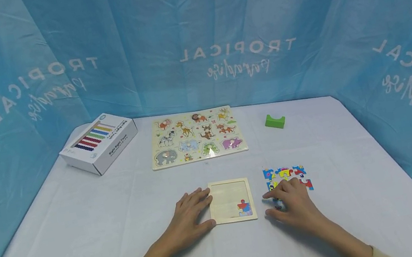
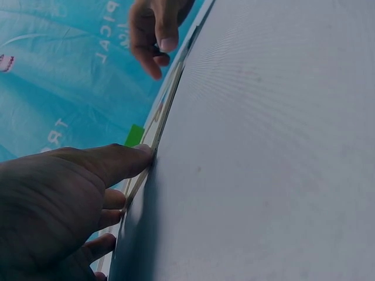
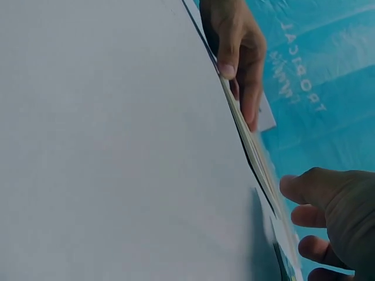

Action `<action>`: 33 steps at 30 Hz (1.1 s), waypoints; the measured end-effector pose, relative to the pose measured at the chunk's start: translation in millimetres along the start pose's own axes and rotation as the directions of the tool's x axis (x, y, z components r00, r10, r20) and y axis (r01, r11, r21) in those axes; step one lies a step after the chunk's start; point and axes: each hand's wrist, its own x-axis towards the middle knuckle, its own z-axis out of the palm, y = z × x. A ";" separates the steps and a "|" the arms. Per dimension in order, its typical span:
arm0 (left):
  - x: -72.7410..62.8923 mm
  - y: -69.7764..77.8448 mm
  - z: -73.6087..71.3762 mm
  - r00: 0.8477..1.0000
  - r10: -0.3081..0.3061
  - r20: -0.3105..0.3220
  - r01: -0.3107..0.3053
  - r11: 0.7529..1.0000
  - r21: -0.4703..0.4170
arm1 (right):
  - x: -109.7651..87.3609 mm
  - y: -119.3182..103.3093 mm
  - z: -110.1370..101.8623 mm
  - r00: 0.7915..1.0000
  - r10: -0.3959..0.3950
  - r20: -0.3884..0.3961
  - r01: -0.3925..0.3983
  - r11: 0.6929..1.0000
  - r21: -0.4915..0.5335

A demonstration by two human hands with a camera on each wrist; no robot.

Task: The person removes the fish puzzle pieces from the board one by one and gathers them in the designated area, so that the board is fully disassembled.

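A square wooden puzzle tray (image 1: 222,203) lies on the table, one red and blue jigsaw piece (image 1: 246,209) set in its lower right corner. My left hand (image 1: 189,217) rests at the tray's left side, its thumb and fingertips touching the rim. To the right, several colourful puzzle pieces (image 1: 285,173) are laid out in rows. Over their lower part hovers my right hand (image 1: 294,205), thumb and index finger apart, hiding some of the pieces. In the right wrist view, the fingers of this right hand (image 3: 334,216) are spread with nothing visible between them.
An animal peg puzzle board (image 1: 196,137) lies behind the tray. At the back left stands a white box (image 1: 99,142) with coloured rows printed on it. A green notched block (image 1: 275,121) is at the back right. Blue curtains (image 1: 190,35) surround the white table (image 1: 84,230).
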 end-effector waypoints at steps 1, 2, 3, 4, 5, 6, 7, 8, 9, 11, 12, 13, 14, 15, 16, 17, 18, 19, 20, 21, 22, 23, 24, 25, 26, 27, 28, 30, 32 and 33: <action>0.0 0.1 -0.1 1.000 -0.001 0.000 0.001 1.000 -0.001 | 1.8 -2.1 2.1 1.000 -0.007 0.001 0.007 1.000 -0.003; -0.1 0.2 -0.2 1.000 -0.002 0.000 0.002 1.000 -0.005 | 3.4 -4.3 4.0 1.000 -0.008 0.005 0.009 1.000 -0.002; -0.1 0.2 -0.2 1.000 -0.003 0.001 0.003 1.000 -0.007 | 5.0 -6.5 5.8 1.000 -0.004 0.013 0.004 1.000 -0.003; -0.1 0.3 -0.3 1.000 -0.003 0.001 0.003 1.000 -0.008 | 6.5 -8.7 7.5 1.000 -0.002 0.020 0.002 1.000 -0.003; -0.2 0.3 -0.3 1.000 -0.003 0.001 0.003 1.000 -0.009 | 8.0 -10.6 9.0 1.000 -0.002 0.026 0.002 1.000 -0.003; -0.2 0.3 -0.3 1.000 -0.003 0.002 0.003 1.000 -0.008 | 9.1 -12.5 10.6 0.999 0.004 0.034 -0.004 1.000 -0.001; -0.2 0.2 -0.3 1.000 -0.002 0.002 0.002 1.000 -0.007 | 10.3 -14.4 11.9 0.999 0.004 0.041 -0.005 1.000 0.004; -0.2 0.0 -0.2 1.000 -0.001 0.002 0.001 1.000 -0.005 | 11.3 -16.1 13.1 0.999 0.007 0.049 -0.007 1.000 0.008; -0.3 -0.1 -0.3 1.000 0.001 0.002 -0.001 1.000 -0.003 | 12.2 -17.8 14.2 0.998 0.009 0.057 -0.010 1.000 0.009; -0.3 -0.5 -0.2 1.000 0.005 0.001 -0.005 1.000 -0.001 | 13.7 -20.5 16.2 0.997 0.013 0.070 -0.014 1.000 0.016; -0.4 -0.7 -0.2 1.000 0.006 0.001 -0.006 1.000 -0.001 | 14.3 -21.9 17.0 0.997 0.022 0.079 -0.023 1.000 0.019; -0.4 -0.9 -0.1 1.000 0.007 0.000 -0.007 1.000 -0.001 | 15.0 -23.0 17.7 0.996 0.029 0.088 -0.031 0.999 0.023; -0.4 -1.1 -0.1 1.000 0.008 0.000 -0.008 1.000 -0.003 | 15.6 -23.9 18.3 0.994 0.038 0.098 -0.041 0.999 0.024; -0.4 -1.2 -0.1 1.000 0.010 -0.001 -0.010 1.000 -0.005 | 16.2 -24.9 18.7 0.993 0.050 0.109 -0.053 0.998 0.023; -0.5 -1.4 0.0 1.000 0.010 -0.001 -0.010 1.000 -0.006 | 16.8 -25.9 19.0 0.991 0.058 0.119 -0.061 0.998 0.027; -0.5 -1.5 0.0 1.000 0.009 -0.001 -0.009 1.000 -0.007 | 17.3 -26.8 19.2 0.989 0.067 0.129 -0.071 0.997 0.029; -0.5 -1.6 0.1 1.000 0.009 -0.002 -0.009 1.000 -0.006 | 18.0 -27.6 19.3 0.988 0.075 0.137 -0.080 0.996 0.028; -0.5 -1.6 0.3 1.000 0.008 -0.001 -0.009 1.000 -0.007 | 18.4 -28.3 19.5 0.986 0.081 0.143 -0.086 0.996 0.030; -0.5 -1.6 0.4 1.000 0.008 -0.001 -0.008 1.000 -0.005 | 18.8 -29.0 19.5 0.986 0.084 0.147 -0.090 0.996 0.031; -0.5 -1.6 0.4 1.000 0.008 0.000 -0.008 1.000 -0.002 | 19.1 -29.4 19.7 0.985 0.085 0.149 -0.091 0.995 0.033; -0.5 -1.6 0.5 1.000 0.008 0.000 -0.008 1.000 0.000 | 19.5 -29.8 19.8 0.985 0.083 0.149 -0.089 0.995 0.037; -0.5 -1.6 0.6 1.000 0.008 0.000 -0.008 1.000 0.001 | 19.9 -30.1 20.0 0.986 0.080 0.148 -0.086 0.996 0.038; -0.5 -1.6 0.6 1.000 0.008 0.000 -0.008 1.000 0.003 | 20.2 -30.1 20.2 0.987 0.076 0.144 -0.082 0.996 0.037; -0.5 -1.6 0.7 1.000 0.008 0.000 -0.008 1.000 0.003 | 20.6 -30.1 20.4 0.988 0.070 0.141 -0.076 0.996 0.039; -0.5 -1.6 0.7 1.000 0.007 0.000 -0.007 1.000 0.005 | 20.9 -30.3 20.7 0.988 0.067 0.140 -0.073 0.997 0.038; -0.6 -1.4 0.6 1.000 0.007 0.001 -0.007 1.000 0.004 | 21.3 -30.2 21.0 0.989 0.064 0.137 -0.069 0.997 0.038; -0.6 -1.3 0.6 1.000 0.005 0.002 -0.005 1.000 0.003 | 21.6 -30.2 21.4 0.989 0.061 0.134 -0.067 0.997 0.036; -0.7 -1.0 0.4 1.000 0.005 0.003 -0.005 1.000 0.001 | 22.6 -30.0 22.5 0.990 0.059 0.128 -0.064 0.998 0.030; -0.8 -0.7 0.1 1.000 0.008 0.002 -0.008 1.000 0.000 | 23.5 -29.9 24.2 0.991 0.056 0.122 -0.060 0.998 0.028; -0.8 -0.6 0.0 1.000 0.009 0.002 -0.009 1.000 -0.002 | 24.1 -29.6 25.2 0.992 0.052 0.118 -0.055 0.998 0.026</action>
